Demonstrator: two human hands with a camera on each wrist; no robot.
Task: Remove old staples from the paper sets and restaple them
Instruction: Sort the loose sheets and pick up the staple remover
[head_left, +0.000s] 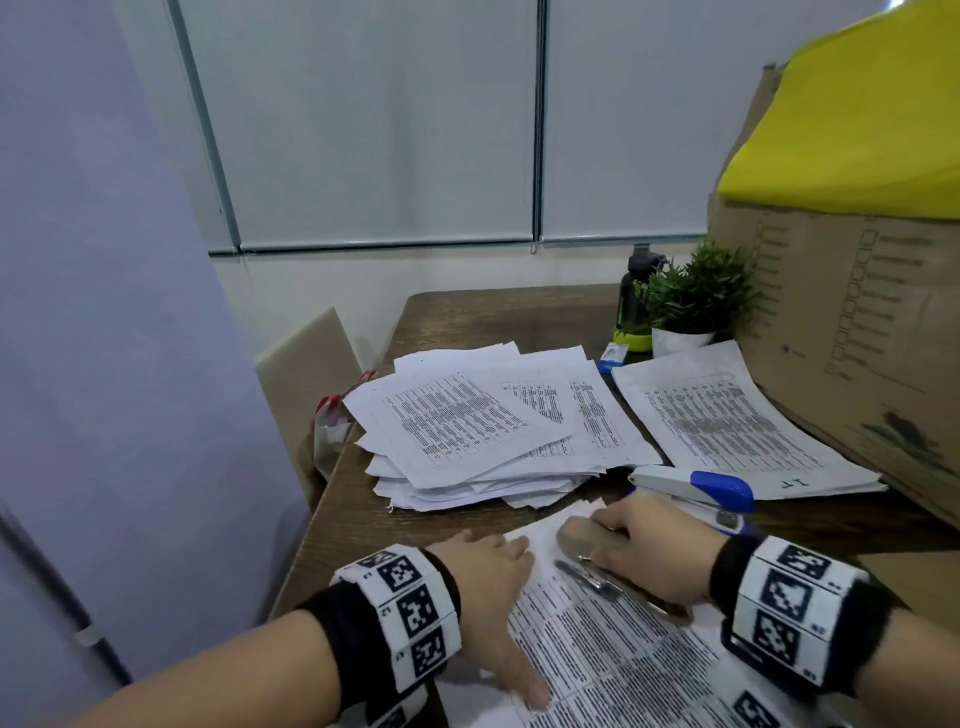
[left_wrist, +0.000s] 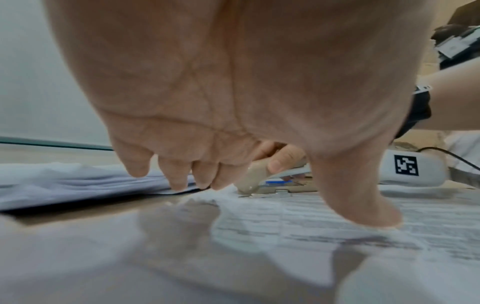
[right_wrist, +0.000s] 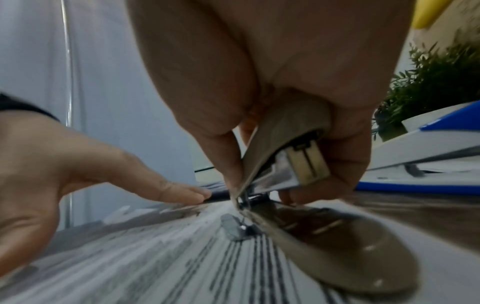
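Paper set (head_left: 613, 639) in front of you lies flat on the tabletop (head_left: 363, 514), its top corner pointing away from you, toward the big loose stack of sheets (head_left: 483, 431). Your left hand (head_left: 488, 587) rests on it with fingers straight and spread, thumb pressing the printed page, so it pins the sheets rather than gripping them. Your right hand (head_left: 649, 551) is curled around a beige stapler (head_left: 582, 540), whose nose sits over the set's top corner; its lower arm lies on the page, though whether the corner is between the arms is not clear. A small metal piece (right_wrist: 240, 227) lies on the page just below the nose; you cannot tell if it is a pulled staple.

Expect the set to be light, limp and slippery sheet on sheet, so the layers will likely fan out if only one spot is held. Keep your palm flat near the corner, square the edges, and squeeze the stapler at its front end. A second, blue-and-white stapler (head_left: 696, 491) lies just beyond your right hand.
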